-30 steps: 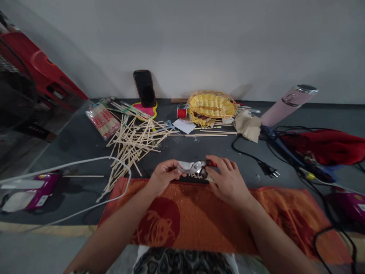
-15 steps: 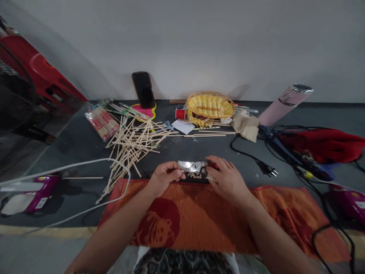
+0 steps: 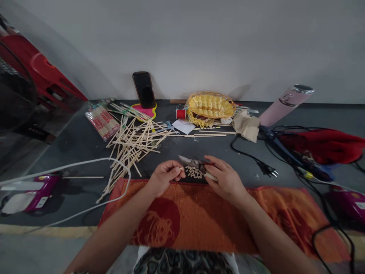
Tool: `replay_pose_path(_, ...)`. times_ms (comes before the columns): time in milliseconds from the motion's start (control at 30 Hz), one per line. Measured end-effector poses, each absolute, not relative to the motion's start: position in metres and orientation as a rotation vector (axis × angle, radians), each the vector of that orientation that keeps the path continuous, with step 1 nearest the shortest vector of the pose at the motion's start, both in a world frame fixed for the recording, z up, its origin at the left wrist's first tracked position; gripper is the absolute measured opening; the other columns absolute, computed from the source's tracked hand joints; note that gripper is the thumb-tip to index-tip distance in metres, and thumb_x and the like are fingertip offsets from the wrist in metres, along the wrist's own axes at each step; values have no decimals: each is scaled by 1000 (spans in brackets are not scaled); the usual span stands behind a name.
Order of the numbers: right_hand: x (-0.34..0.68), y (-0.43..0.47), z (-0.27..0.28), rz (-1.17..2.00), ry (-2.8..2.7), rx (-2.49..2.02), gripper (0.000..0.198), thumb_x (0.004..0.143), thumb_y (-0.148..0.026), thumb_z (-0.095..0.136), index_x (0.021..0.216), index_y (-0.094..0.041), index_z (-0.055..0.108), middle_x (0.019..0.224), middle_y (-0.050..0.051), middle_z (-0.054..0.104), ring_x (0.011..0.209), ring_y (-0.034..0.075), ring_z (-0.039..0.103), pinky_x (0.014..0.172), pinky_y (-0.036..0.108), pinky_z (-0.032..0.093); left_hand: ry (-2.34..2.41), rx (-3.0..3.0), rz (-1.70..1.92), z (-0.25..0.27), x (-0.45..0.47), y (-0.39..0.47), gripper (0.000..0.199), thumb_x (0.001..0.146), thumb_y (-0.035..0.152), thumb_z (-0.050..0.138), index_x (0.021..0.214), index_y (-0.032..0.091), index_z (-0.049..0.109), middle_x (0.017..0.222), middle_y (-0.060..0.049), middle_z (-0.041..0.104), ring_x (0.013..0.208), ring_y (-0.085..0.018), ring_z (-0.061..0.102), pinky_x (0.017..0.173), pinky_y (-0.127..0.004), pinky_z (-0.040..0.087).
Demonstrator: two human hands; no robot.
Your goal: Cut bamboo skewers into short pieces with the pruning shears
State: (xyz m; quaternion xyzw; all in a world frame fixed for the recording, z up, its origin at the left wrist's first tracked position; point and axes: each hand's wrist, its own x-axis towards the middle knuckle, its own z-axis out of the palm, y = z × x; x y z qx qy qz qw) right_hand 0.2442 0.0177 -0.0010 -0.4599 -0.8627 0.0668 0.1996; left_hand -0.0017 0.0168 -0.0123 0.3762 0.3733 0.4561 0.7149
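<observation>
While gripping the pruning shears (image 3: 196, 163) in the right hand (image 3: 225, 178), with fingers curled round the handles, pinching a small pale bit (image 3: 181, 168) between thumb and fingertips of the left hand (image 3: 165, 177) (much like cut stick, though too small to be sure). Pointing the blade (image 3: 186, 159) leftward, towards the left hand but apart from it. Unable to tell how wide the shears stand.

Seen just below the shears, between the two hands: a loose cluster of short wooden pieces (image 3: 193, 172) on the dark table (image 3: 212, 146), right beside the far edge of an orange towel (image 3: 211, 217).

Strewn criss-cross beyond the left hand and off to its left: a heap of long thin sticks (image 3: 137, 139). Behind that heap, a wrapped packet (image 3: 102, 122) with red print. Farther back, a dark phone (image 3: 144, 89), propped up near the wall (image 3: 182, 49); then a red spool (image 3: 180, 113), a white sheet of paper (image 3: 183, 126) and a yellow woven basket (image 3: 211, 105). Beyond the right hand, a crumpled brown paper (image 3: 246, 125), a pink bottle (image 3: 285, 106), a black plug (image 3: 265, 168) and a red cloth (image 3: 325, 146). At far left, a purple box-like object (image 3: 47, 190) beside a looping white cable (image 3: 85, 161).
</observation>
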Motion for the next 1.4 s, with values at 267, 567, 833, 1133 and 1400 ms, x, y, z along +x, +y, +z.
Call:
replay_pose_path(267,239,15,3,129,-2442,-1270,27,81,-16,56,106,-24,62,144,12,40,116,27,52,90,44,43,756,734,1042,-12,-1,17,26,73,35,77,82,13,66,68,-3,66,57,-8,51,57,-22,37)
replay_pose_path(567,234,6,15,-100,-2333,-1382,37,77,-14,62,110,-30,63,148,11,27,116,32,47,98,56,29,751,707,1046,-12,-1,17,30,69,38,80,77,13,65,65,-5,67,55,-9,52,56,-23,37)
replay_pose_path(833,233,7,15,-107,-2347,-1386,33,78,-16,62,108,-29,64,145,10,30,119,32,45,101,56,28,722,708,1032,-12,-2,15,25,74,35,76,74,14,62,66,-4,67,56,-9,52,58,-22,37)
replay_pose_path(1133,233,8,11,-9,-2371,-1353,33,78,-16,60,110,-26,61,145,12,27,116,32,45,95,53,36,753,734,1008,-9,-2,16,31,69,38,79,70,13,62,63,-3,65,55,-9,52,56,-22,36)
replay_pose_path(1400,235,10,7,45,-2474,-1320,36,78,-13,59,112,-25,60,146,14,28,115,32,46,90,49,43,756,754,1001,-11,-3,15,29,71,38,78,73,13,65,62,-3,64,56,-9,52,56,-21,37)
